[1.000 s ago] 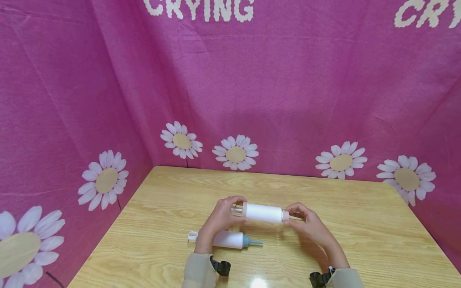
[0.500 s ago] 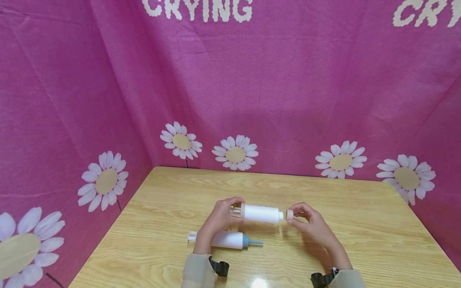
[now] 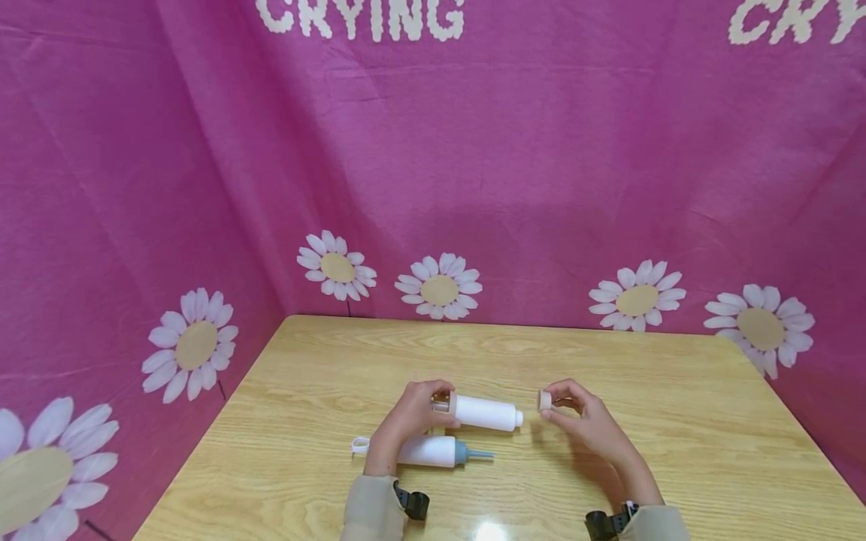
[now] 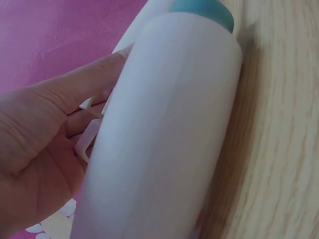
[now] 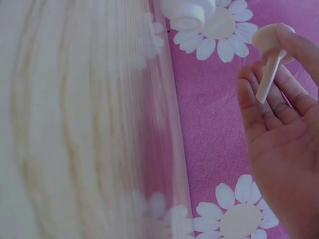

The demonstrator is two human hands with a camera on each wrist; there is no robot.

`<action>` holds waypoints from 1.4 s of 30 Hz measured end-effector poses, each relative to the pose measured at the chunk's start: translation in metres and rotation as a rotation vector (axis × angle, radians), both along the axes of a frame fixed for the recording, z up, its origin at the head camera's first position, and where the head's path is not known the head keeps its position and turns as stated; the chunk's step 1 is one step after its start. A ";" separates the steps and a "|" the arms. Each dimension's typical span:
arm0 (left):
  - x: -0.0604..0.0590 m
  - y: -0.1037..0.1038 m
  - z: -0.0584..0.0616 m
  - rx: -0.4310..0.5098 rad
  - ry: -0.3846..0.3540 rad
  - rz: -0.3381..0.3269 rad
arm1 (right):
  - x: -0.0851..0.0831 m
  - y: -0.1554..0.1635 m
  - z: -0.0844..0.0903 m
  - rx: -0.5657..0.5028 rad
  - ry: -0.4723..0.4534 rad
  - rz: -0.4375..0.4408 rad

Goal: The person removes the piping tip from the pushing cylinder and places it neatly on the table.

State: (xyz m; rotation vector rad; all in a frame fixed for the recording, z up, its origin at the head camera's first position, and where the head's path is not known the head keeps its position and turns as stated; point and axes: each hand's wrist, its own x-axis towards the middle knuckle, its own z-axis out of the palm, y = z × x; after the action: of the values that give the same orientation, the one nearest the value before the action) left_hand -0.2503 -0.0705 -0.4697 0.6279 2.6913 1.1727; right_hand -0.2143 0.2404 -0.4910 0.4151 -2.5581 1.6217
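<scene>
In the head view, my left hand (image 3: 411,415) grips the beige rear end of a white bottle (image 3: 485,412), whose bare white neck points right. Held apart from that neck, a beige nozzle cap (image 3: 544,400) is pinched between the thumb and fingers of my right hand (image 3: 587,422). The right wrist view shows the thin spout of the nozzle cap (image 5: 271,45) angled down over the curled fingers, near the white bottle's neck (image 5: 190,19). A second white bottle (image 3: 428,451) with a teal nozzle lies below the left hand; it blocks much of the left wrist view.
The second bottle's teal nozzle (image 3: 476,454) points right and its white loop (image 3: 361,445) sticks out at left. Both lie on a wood-grain table (image 3: 609,368). A pink cloth (image 3: 528,165) with daisies hangs behind and at the left.
The nozzle cap has come off the bottle's neck, and a gap has opened between them. My left hand has moved the bottle slightly left and down; the right hand stays nearly in place.
</scene>
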 end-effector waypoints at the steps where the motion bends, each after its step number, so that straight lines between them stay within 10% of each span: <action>1: 0.000 0.000 0.000 0.004 -0.006 0.001 | 0.000 0.000 0.000 -0.001 0.002 0.003; 24: -0.004 -0.006 -0.007 -0.071 -0.047 -0.021 | 0.003 -0.003 0.002 0.029 -0.034 0.003; 42: -0.002 -0.006 -0.006 0.044 -0.104 0.017 | 0.003 -0.002 0.003 0.032 -0.040 0.004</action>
State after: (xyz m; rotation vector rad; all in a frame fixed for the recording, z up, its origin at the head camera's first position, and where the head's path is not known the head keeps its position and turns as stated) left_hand -0.2519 -0.0767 -0.4758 0.5351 2.5969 1.2359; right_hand -0.2113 0.2380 -0.4883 0.3945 -2.6167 1.6093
